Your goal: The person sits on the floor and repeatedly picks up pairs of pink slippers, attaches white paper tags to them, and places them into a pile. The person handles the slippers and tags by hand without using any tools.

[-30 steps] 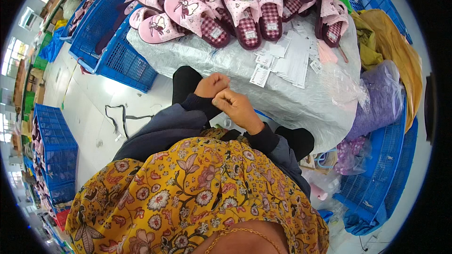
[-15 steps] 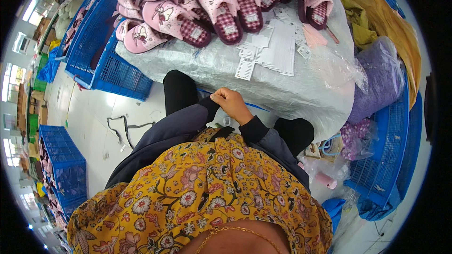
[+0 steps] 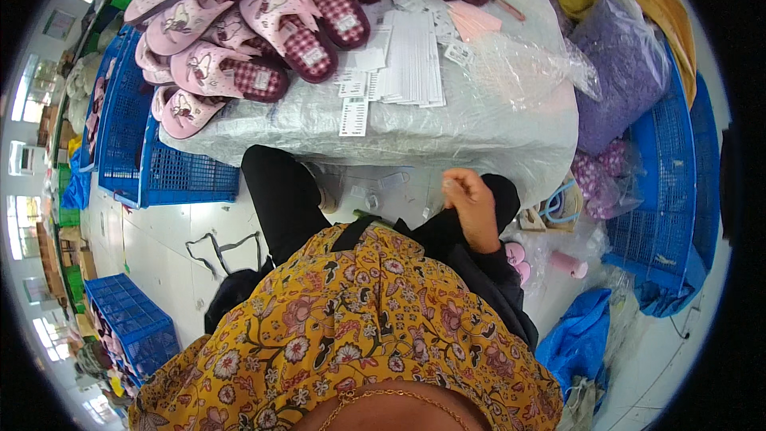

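My right hand is raised above my right knee, in front of the table's near edge. Its fingers are curled in, and nothing shows in them. My left hand is out of sight; dark cloth shows at my left side. Ahead, pink slippers with checked maroon insoles lie heaped on the left of a table wrapped in greyish plastic. Beside them is a spread stack of white paper tags. One printed label lies close to the near edge.
Blue plastic crates stand at the left, another crate nearer me. On the right, a purple bag rests by a blue crate. Clear film lies on the table. A black strap and a pink roll are on the floor.
My right hand has let go of the dark left sleeve and moved right, over my knee. The left sleeve has gone from my lap. The view has shifted, so the table sits further left.
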A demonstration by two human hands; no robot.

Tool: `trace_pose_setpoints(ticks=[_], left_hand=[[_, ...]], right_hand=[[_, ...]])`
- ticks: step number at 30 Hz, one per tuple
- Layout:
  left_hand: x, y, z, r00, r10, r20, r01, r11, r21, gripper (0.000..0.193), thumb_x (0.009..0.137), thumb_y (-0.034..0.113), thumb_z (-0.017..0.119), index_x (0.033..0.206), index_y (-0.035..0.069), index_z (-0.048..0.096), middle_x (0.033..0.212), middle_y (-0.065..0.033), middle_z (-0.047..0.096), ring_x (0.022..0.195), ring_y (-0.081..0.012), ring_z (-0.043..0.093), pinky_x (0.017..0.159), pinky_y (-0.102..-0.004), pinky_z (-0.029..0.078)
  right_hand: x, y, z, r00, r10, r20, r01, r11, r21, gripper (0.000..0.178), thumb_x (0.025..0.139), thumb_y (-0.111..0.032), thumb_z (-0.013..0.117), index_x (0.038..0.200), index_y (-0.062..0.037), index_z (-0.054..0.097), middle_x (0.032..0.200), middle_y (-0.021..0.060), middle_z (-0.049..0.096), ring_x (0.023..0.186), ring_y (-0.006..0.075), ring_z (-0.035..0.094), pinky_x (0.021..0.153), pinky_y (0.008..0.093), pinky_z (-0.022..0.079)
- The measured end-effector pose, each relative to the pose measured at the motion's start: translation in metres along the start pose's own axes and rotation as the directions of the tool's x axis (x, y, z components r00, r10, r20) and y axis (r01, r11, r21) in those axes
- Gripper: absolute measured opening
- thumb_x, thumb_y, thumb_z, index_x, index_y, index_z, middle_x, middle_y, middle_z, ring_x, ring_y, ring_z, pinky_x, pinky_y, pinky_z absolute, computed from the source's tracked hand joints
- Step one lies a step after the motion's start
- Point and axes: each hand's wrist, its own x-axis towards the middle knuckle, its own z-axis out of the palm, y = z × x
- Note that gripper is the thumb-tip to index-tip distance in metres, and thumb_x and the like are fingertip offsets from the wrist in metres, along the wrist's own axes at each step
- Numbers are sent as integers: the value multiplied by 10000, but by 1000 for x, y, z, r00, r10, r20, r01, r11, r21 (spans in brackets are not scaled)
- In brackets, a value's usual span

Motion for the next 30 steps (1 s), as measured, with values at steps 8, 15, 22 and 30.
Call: trace_pose_setpoints(ticks=[8, 15, 22, 30], left_hand=[[-51, -38, -14, 963, -213, 163, 193, 972, 131, 193, 953, 170, 562, 1007, 24, 677, 951, -106, 699, 865, -191, 676, 792, -307, 524], [-48, 35, -73, 801, -244, 546, -22, 900, 434, 191, 957, 158, 553, 996, 23, 682, 952, -115, 698, 868, -192, 677, 793, -303, 523], [41, 223, -61, 879, 457, 135, -475, 864, 168, 182, 951, 140, 569, 1028, -5, 648, 880, -103, 644, 749, -174, 640, 716, -297, 511], [62, 418, 120, 326, 890, 319, -806, 438, -399, 239, 850, 208, 730, 1001, 56, 624, 924, -79, 607, 735, -188, 603, 665, -318, 486]], right_hand=[[-29, 4, -38, 978, 43, -205, -49, 999, -25, 164, 929, -131, 631, 1019, 6, 621, 821, 15, 621, 645, 63, 530, 598, 208, 435], [-22, -9, -61, 882, -66, -466, 65, 998, -19, 183, 925, -164, 653, 1020, -9, 636, 831, 2, 623, 667, 59, 528, 604, 209, 438], [16, -37, -65, 678, -356, -643, 379, 919, -109, 201, 898, -94, 668, 1072, -7, 619, 879, 26, 633, 769, 79, 559, 685, 235, 464], [50, -24, -99, 488, -354, -798, 306, 926, -223, 281, 862, -132, 678, 1104, -19, 590, 866, 29, 599, 755, 99, 535, 676, 264, 465]])
